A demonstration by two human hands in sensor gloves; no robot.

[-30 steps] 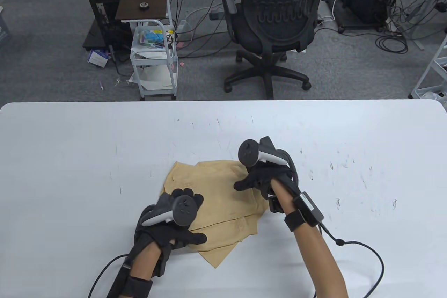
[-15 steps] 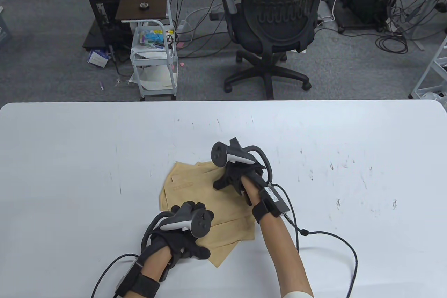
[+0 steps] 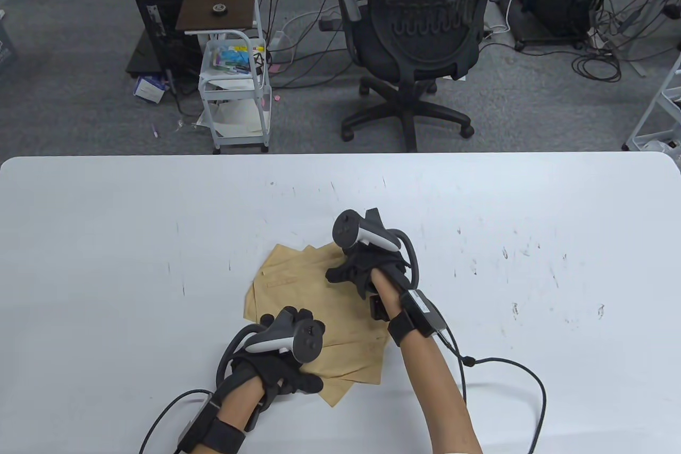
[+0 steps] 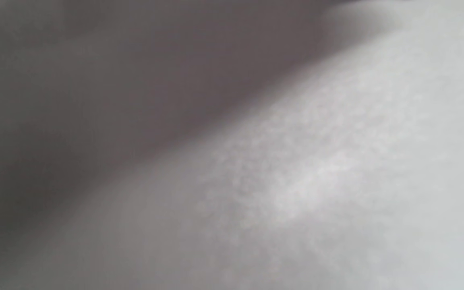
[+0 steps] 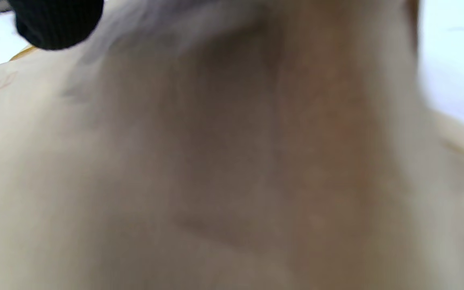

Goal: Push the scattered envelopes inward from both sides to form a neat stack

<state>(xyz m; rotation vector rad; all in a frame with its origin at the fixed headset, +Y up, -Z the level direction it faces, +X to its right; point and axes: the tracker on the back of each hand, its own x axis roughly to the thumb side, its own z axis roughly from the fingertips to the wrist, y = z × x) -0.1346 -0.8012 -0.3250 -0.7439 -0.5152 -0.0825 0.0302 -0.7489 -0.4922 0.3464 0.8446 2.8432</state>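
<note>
Table view shows the tan envelopes (image 3: 314, 310) fanned in an overlapping pile on the white table (image 3: 106, 241), near its front middle. On the pile's far right part rests the right hand (image 3: 367, 270), fingers spread; the left hand (image 3: 276, 363) presses the near left part, whether clenched I cannot tell. Beyond the table, a white cart (image 3: 234, 97) holds papers and small coloured items

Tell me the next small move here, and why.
Probably nudge the left hand inward and up against the envelopes: one corner pokes out toward the table's near edge, and the far edges fan unevenly beside the right hand resting on them.
</note>
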